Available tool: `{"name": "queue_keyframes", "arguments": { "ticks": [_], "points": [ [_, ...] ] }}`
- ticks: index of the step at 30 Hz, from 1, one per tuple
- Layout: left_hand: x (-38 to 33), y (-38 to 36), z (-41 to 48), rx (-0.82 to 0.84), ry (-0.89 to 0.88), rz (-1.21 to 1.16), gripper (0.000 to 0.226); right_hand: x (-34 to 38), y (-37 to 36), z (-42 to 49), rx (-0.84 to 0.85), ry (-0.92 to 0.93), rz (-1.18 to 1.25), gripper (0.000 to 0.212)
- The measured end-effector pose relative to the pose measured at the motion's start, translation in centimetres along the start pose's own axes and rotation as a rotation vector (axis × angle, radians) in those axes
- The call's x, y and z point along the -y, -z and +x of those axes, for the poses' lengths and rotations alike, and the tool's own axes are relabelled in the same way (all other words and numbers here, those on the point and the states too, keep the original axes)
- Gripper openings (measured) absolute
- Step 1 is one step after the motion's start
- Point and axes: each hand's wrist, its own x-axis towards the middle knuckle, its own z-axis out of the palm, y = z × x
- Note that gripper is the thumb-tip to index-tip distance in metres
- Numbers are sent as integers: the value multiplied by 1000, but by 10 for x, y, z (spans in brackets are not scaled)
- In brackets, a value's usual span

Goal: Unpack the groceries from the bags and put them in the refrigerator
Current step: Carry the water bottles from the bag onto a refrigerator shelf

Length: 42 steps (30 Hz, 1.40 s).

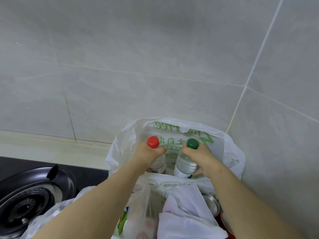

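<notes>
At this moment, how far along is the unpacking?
Early. No refrigerator in view, nothing visibly stored. In hand: left hand grips the red-capped bottle, right hand the green-capped bottle, both partly inside the white bag. Left: a can and wrapped items below.
</notes>
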Motion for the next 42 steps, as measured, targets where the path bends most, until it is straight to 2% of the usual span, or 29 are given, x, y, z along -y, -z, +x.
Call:
{"name": "queue_keyframes", "arguments": {
  "ticks": [3, 9, 11, 14, 25, 34, 42],
  "points": [
    [0, -1, 0, 22, 38, -22, 19, -3, -4, -2, 38, -89, 50, 12],
    [-2, -2, -1, 49, 98, -137, 16, -7, -9, -6, 36, -54, 138, 26],
    [0, -5, -3, 45, 101, -131, 15, -9, -7, -9, 33, -41, 170, 20],
    [5, -8, -6, 6, 94, -130, 16, -13, -10, -15, 22, -20, 190, 12],
    [2, -17, -39, -203, 38, -252, 23, -15, -18, -43, -121, 59, 311, 15],
    [-42, 11, -77, -229, -111, -405, 24, 19, -8, -101, -219, 278, 421, 21],
    [-66, 49, -167, -297, -327, -471, 30, 29, -21, -178, -224, 521, 516, 23]
  ]
}}
